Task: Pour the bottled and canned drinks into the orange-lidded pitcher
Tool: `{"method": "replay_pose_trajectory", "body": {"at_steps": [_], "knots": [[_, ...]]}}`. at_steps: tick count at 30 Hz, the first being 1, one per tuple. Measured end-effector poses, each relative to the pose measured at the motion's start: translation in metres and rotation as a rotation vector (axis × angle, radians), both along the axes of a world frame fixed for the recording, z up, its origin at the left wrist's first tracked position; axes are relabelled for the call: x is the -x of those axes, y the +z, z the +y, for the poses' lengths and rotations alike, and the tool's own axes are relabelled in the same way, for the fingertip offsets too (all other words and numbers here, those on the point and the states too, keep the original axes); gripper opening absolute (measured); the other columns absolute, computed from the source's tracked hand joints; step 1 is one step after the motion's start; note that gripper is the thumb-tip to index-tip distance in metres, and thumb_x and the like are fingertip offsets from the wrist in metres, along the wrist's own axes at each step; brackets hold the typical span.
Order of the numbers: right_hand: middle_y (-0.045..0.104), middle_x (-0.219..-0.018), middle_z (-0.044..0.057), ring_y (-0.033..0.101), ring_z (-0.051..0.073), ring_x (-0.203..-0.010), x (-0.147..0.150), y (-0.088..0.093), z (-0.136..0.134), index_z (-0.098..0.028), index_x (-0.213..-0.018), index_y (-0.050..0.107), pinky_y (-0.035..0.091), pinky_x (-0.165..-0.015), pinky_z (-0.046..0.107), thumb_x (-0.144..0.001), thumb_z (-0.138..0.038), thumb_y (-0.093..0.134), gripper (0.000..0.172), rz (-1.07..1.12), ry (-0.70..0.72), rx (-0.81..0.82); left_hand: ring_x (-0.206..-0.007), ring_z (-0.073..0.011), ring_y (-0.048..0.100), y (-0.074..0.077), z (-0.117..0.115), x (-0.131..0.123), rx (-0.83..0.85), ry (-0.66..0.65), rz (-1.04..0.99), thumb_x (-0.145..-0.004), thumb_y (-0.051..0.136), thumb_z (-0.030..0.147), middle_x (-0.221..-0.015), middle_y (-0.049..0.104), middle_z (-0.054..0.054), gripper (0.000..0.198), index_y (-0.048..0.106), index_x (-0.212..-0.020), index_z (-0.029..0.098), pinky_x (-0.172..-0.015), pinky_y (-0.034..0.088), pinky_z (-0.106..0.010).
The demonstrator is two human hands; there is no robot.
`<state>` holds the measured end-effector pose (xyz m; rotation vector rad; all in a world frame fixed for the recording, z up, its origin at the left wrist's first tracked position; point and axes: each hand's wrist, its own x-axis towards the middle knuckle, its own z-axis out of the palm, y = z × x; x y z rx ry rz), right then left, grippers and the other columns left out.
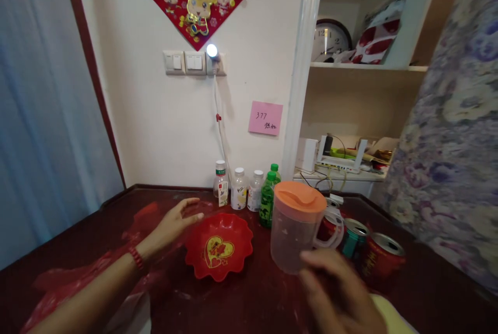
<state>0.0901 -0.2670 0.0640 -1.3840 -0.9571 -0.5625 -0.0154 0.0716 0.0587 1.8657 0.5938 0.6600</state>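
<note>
My left hand (181, 220) is open, its thumb and fingers apart, above the upper left rim of a red scalloped dish (241, 248) with a gold heart print. In front of the lower right of a clear plastic pitcher (290, 243) with an orange lid is my right hand (338, 292). It is blurred, but thumb and index finger show apart with nothing between them. Whether it touches the pitcher cannot be made out. A pale yellow item (391, 316) lies partly hidden beside this hand.
Several bottles, including a green one (267, 202), stand along the wall behind the dish. Right of the pitcher are drink cans, a red one (383, 261) nearest. Crumpled red plastic (73, 284) covers the table's left. A white router (338, 163) sits on the shelf.
</note>
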Motion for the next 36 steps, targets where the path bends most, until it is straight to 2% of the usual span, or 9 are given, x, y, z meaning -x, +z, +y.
{"method": "replay_pose_trajectory", "body": {"at_steps": [5, 9, 13, 21, 26, 28, 30, 32, 36], "knots": [[0.067, -0.108, 0.005, 0.064, 0.021, -0.095, -0.054, 0.031, -0.016, -0.023, -0.112, 0.062, 0.052, -0.082, 0.032, -0.081, -0.046, 0.073, 0.04, 0.363, -0.211, -0.22, -0.129, -0.0343, 0.057, -0.01, -0.013, 0.014, -0.028, -0.045, 0.031, -0.068, 0.077, 0.048, -0.137, 0.062, -0.015, 0.061, 0.061, -0.12, 0.02, -0.103, 0.051, -0.044], [0.062, -0.125, 0.008, 0.059, 0.027, -0.112, -0.111, 0.012, -0.022, -0.024, -0.121, 0.059, 0.044, -0.1, 0.044, -0.073, -0.058, 0.075, 0.061, 0.493, -0.238, -0.088, -0.126, -0.0338, 0.058, -0.027, -0.008, 0.02, -0.003, -0.099, 0.07, -0.067, 0.077, 0.05, -0.136, 0.061, -0.016, 0.065, 0.058, -0.12, 0.018, -0.103, 0.05, -0.043], [0.07, -0.107, 0.009, 0.065, 0.028, -0.1, -0.135, -0.012, -0.021, -0.021, -0.115, 0.064, 0.052, -0.086, 0.041, -0.069, -0.066, 0.072, 0.064, 0.569, -0.11, 0.052, -0.125, -0.0337, 0.059, -0.037, -0.009, 0.026, -0.015, -0.152, 0.152, -0.068, 0.075, 0.053, -0.137, 0.061, -0.016, 0.068, 0.056, -0.124, 0.018, -0.104, 0.049, -0.044], [0.067, -0.073, 0.004, 0.062, 0.021, -0.067, -0.112, -0.019, -0.027, -0.018, -0.086, 0.068, 0.05, -0.061, 0.031, -0.077, -0.064, 0.069, 0.046, 0.534, 0.044, 0.219, -0.121, -0.033, 0.061, -0.043, -0.015, 0.036, -0.065, -0.19, 0.194, -0.071, 0.072, 0.052, -0.129, 0.066, -0.014, 0.055, 0.065, -0.115, 0.02, -0.102, 0.048, -0.044], [0.068, -0.111, 0.009, 0.062, 0.029, -0.102, -0.104, -0.005, -0.042, -0.021, -0.096, 0.069, 0.048, -0.085, 0.04, -0.07, -0.063, 0.074, 0.049, 0.482, -0.192, 0.152, -0.123, -0.0337, 0.059, -0.039, -0.017, 0.04, -0.143, -0.055, 0.122, -0.065, 0.075, 0.049, -0.128, 0.067, -0.012, 0.051, 0.069, -0.108, 0.024, -0.107, 0.045, -0.045], [0.063, -0.127, 0.007, 0.058, 0.029, -0.114, -0.094, 0.008, -0.048, -0.023, -0.075, 0.061, 0.043, -0.094, 0.041, -0.07, -0.059, 0.075, 0.039, 0.411, -0.327, 0.063, -0.124, -0.0339, 0.058, -0.029, -0.022, 0.041, -0.157, 0.006, 0.058, -0.065, 0.074, 0.048, -0.129, 0.067, -0.011, 0.051, 0.069, -0.109, 0.024, -0.107, 0.044, -0.045], [0.064, -0.128, 0.004, 0.059, 0.026, -0.113, -0.077, 0.02, -0.048, -0.022, -0.058, 0.04, 0.04, -0.097, 0.039, -0.076, -0.053, 0.073, 0.048, 0.333, -0.367, -0.039, -0.122, -0.0331, 0.059, -0.016, -0.031, 0.041, -0.128, 0.01, -0.016, -0.067, 0.071, 0.046, -0.127, 0.067, -0.011, 0.047, 0.068, -0.108, 0.022, -0.104, 0.046, -0.044], [0.068, -0.118, 0.005, 0.061, 0.026, -0.107, -0.059, 0.028, -0.044, -0.022, -0.056, 0.028, 0.042, -0.094, 0.038, -0.08, -0.046, 0.072, 0.055, 0.326, -0.309, -0.135, -0.117, -0.0317, 0.062, -0.005, -0.042, 0.041, -0.081, -0.005, -0.084, -0.069, 0.067, 0.042, -0.121, 0.07, -0.01, 0.036, 0.069, -0.099, 0.022, -0.099, 0.049, -0.042], [0.072, -0.102, 0.006, 0.063, 0.023, -0.1, -0.035, 0.025, -0.031, -0.024, -0.064, 0.03, 0.043, -0.088, 0.035, -0.079, -0.026, 0.069, 0.042, 0.465, -0.039, -0.221, -0.09, -0.0257, 0.067, 0.006, -0.065, 0.043, -0.036, -0.023, -0.14, -0.068, 0.061, 0.035, -0.086, 0.073, -0.005, 0.014, 0.063, -0.071, 0.022, -0.079, 0.052, -0.034]]}}
